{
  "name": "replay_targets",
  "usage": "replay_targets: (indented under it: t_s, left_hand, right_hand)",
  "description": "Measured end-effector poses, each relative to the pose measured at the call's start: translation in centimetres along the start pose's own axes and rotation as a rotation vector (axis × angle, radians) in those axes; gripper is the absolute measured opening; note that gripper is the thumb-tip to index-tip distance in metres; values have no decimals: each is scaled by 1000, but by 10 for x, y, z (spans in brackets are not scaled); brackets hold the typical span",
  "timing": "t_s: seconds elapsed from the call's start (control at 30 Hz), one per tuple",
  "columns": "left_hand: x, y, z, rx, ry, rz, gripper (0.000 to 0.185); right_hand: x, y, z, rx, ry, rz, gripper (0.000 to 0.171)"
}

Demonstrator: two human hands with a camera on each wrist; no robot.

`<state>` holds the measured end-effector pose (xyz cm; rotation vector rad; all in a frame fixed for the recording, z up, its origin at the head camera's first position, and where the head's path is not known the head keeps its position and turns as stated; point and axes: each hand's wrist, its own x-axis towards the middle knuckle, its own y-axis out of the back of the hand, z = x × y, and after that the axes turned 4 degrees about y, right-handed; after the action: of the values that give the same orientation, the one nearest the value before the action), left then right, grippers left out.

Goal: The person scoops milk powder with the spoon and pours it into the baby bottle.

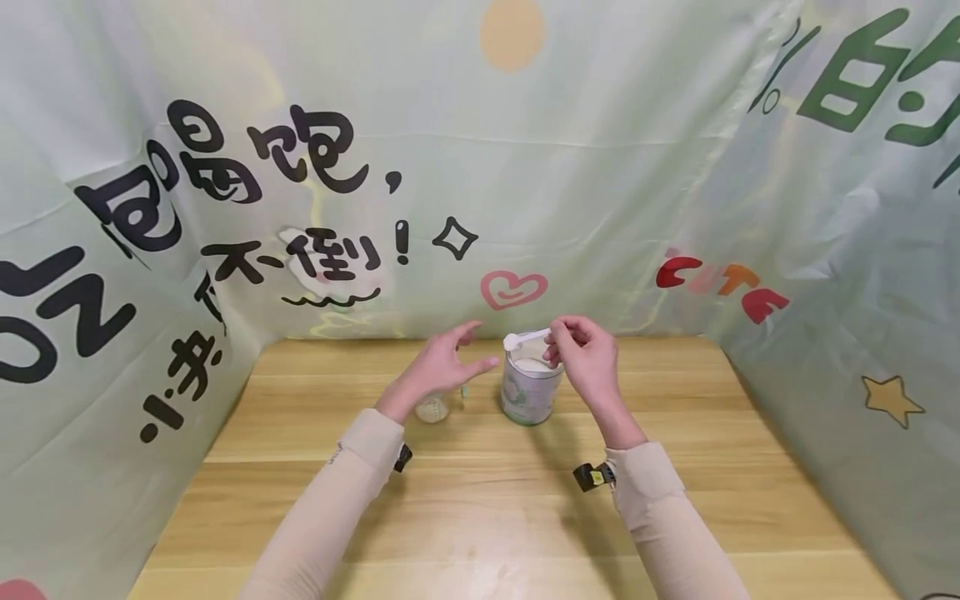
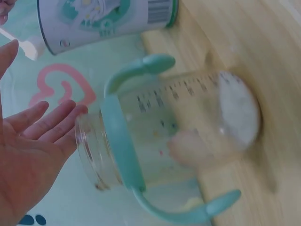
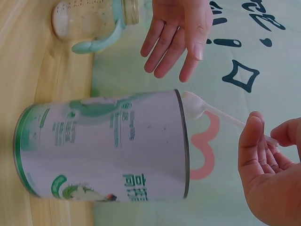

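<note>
While lifting the heaped scoop [image 1: 516,340] pinched in the right hand [image 1: 583,357] above the formula tin [image 1: 529,389], keep level; steady the baby bottle [image 1: 432,408] on the bench [image 1: 480,492] beneath the open left hand [image 1: 442,365].

Readable stuff is mostly on the backdrop cloth [image 1: 600,167]: big black Chinese characters, "不倒!" among them, plus "CUTE" in red and orange on the right side, and large green characters at the top right, cut off. The powder can [image 3: 108,146] has green Chinese print I can only partly make out. The bottle [image 2: 164,127] has measuring marks, numbers too blurry.
</note>
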<state>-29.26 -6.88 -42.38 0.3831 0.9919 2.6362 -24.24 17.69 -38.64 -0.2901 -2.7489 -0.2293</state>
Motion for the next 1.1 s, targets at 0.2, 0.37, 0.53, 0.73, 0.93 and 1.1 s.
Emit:
replay_targets:
  t_s: [0.2, 0.37, 0.53, 0.73, 0.93, 1.1]
  left_hand:
    - [-5, 9, -13, 28, -4, 7, 82]
    - [-10, 13, -22, 29, 8, -6, 81]
    - [-16, 17, -29, 21, 19, -9, 80]
    - [-22, 21, -33, 2, 33, 1, 80]
    - [-28, 24, -38, 6, 42, 13, 78]
    - [-33, 27, -43, 21, 64, 29, 78]
  right_hand:
    - [1, -10, -3, 23, -13, -21, 26]
    - [1, -18, -3, 35, -13, -29, 24]
    - [2, -25, -1, 42, 0, -37, 26]
    - [0, -33, -1, 61, 17, -54, 26]
    - [-3, -41, 2, 95, 13, -71, 22]
    - [-5, -49, 3, 117, 6, -83, 20]
